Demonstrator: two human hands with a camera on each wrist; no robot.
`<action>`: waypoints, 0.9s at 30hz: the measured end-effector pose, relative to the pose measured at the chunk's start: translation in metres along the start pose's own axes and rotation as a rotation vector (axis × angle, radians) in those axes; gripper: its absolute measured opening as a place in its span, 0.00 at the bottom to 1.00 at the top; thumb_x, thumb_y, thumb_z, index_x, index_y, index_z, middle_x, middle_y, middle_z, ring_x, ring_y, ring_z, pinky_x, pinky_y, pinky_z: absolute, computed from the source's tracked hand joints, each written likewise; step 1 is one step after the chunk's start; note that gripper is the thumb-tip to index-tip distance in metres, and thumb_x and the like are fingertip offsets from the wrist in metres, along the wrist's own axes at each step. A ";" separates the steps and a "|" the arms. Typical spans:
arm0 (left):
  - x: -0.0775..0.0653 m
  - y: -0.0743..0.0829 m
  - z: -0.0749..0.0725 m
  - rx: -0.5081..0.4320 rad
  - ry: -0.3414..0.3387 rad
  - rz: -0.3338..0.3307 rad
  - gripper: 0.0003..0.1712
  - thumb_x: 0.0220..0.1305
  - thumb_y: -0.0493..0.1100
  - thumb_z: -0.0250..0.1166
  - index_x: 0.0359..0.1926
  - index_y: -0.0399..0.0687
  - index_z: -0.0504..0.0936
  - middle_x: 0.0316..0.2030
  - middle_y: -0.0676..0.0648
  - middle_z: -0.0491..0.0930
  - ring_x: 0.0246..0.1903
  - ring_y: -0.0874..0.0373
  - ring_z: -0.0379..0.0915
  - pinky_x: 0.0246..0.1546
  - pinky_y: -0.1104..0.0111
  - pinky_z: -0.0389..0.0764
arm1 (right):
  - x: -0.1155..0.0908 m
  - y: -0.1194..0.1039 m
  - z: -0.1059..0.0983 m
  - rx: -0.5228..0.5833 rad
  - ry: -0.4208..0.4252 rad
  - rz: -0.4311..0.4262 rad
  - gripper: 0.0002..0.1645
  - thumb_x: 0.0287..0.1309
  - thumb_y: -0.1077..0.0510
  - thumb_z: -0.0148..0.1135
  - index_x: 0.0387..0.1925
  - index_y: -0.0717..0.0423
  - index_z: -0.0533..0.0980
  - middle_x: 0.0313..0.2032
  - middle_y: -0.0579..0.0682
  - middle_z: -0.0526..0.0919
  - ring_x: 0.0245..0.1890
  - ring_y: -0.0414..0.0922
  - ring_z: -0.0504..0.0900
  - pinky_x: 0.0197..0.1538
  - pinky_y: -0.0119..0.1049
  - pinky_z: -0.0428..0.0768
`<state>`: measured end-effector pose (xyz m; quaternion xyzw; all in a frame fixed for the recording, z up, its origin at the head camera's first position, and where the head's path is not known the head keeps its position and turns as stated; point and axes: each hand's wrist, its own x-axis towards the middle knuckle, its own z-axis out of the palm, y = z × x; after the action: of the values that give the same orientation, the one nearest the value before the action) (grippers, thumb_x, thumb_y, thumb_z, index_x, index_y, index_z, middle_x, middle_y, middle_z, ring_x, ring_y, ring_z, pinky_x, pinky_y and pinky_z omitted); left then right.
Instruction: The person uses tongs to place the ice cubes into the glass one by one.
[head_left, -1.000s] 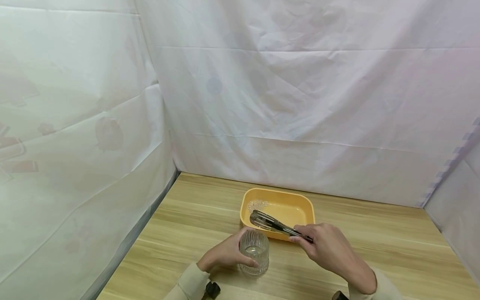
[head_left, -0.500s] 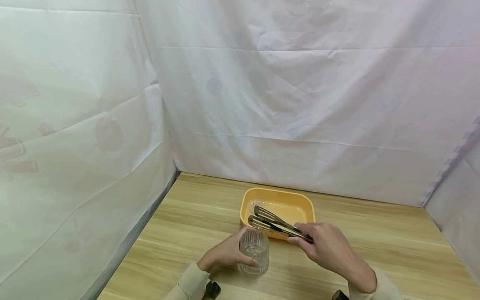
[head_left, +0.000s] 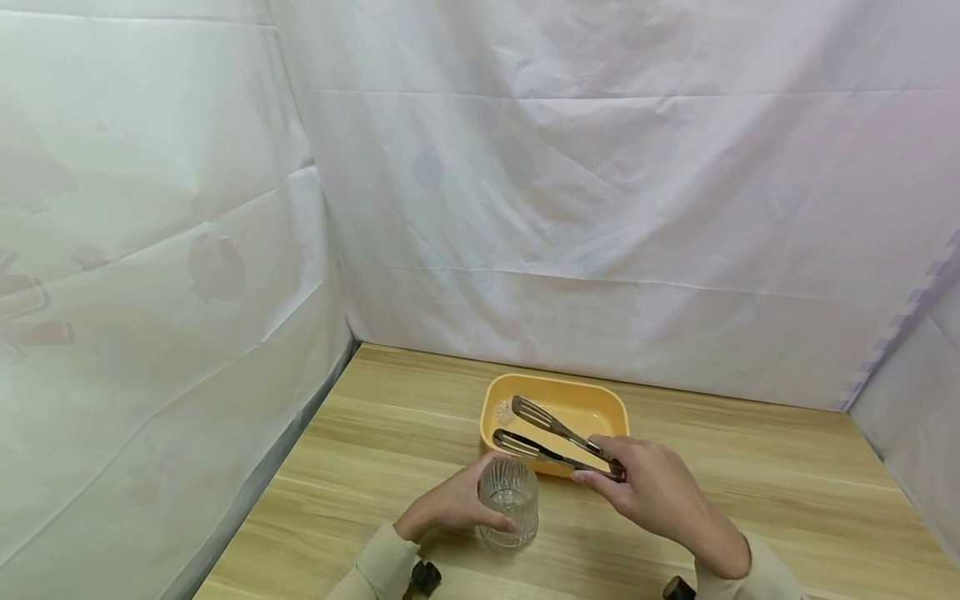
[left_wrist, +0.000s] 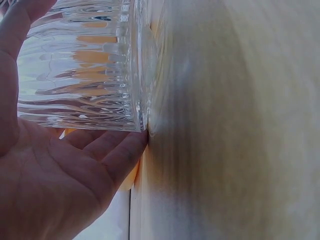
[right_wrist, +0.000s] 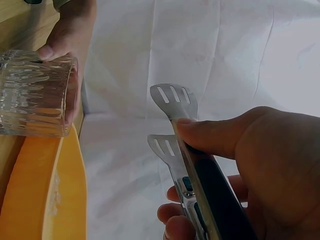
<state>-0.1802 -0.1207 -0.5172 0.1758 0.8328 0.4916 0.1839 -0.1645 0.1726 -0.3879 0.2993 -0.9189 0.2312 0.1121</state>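
My left hand (head_left: 452, 503) holds a clear ribbed glass (head_left: 510, 510) from its left side, thumb across the front. The glass stands upright on the table; in the left wrist view its base (left_wrist: 140, 75) sits at the tabletop, fingers behind it. My right hand (head_left: 651, 487) grips metal tongs (head_left: 558, 427) with slotted ends, dark along the handles. Their two arms are spread apart over a yellow tray (head_left: 624, 417), with nothing between the slotted ends (right_wrist: 175, 100). Small clear pieces (head_left: 503, 410) lie at the tray's left end, too blurred to name.
The tray stands just behind the glass, near the back of the wood-grain table (head_left: 405, 417). White cloth (head_left: 600, 208) hangs behind the table and along both sides. A dark strap piece (head_left: 426, 577) is on the left wrist.
The tongs' arms have gone from nearly together to spread wide, the far arm swinging toward the back of the tray. The left hand and the glass have stayed in place.
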 end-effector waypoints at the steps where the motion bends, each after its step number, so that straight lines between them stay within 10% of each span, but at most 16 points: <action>1: 0.000 0.000 0.000 0.000 0.000 -0.002 0.55 0.43 0.53 0.82 0.69 0.68 0.60 0.58 0.52 0.73 0.58 0.53 0.70 0.58 0.54 0.72 | 0.000 0.001 0.000 0.004 -0.001 0.008 0.15 0.55 0.37 0.68 0.26 0.34 0.71 0.15 0.30 0.59 0.15 0.27 0.55 0.19 0.25 0.56; 17: -0.001 0.002 0.001 0.004 0.005 -0.007 0.55 0.42 0.52 0.82 0.69 0.67 0.60 0.59 0.50 0.72 0.59 0.51 0.70 0.58 0.50 0.73 | 0.009 0.014 0.001 0.158 -0.140 0.203 0.16 0.54 0.46 0.72 0.43 0.45 0.80 0.16 0.37 0.68 0.14 0.32 0.62 0.18 0.28 0.61; 27: -0.001 0.001 0.000 0.003 0.001 -0.007 0.55 0.43 0.54 0.82 0.69 0.68 0.60 0.61 0.51 0.71 0.61 0.51 0.69 0.60 0.51 0.71 | 0.017 0.020 0.003 0.150 -0.148 0.226 0.14 0.52 0.51 0.74 0.28 0.45 0.74 0.17 0.40 0.67 0.16 0.34 0.61 0.20 0.29 0.62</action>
<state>-0.1788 -0.1208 -0.5163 0.1729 0.8343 0.4898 0.1849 -0.1909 0.1768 -0.3920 0.2175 -0.9327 0.2876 -0.0056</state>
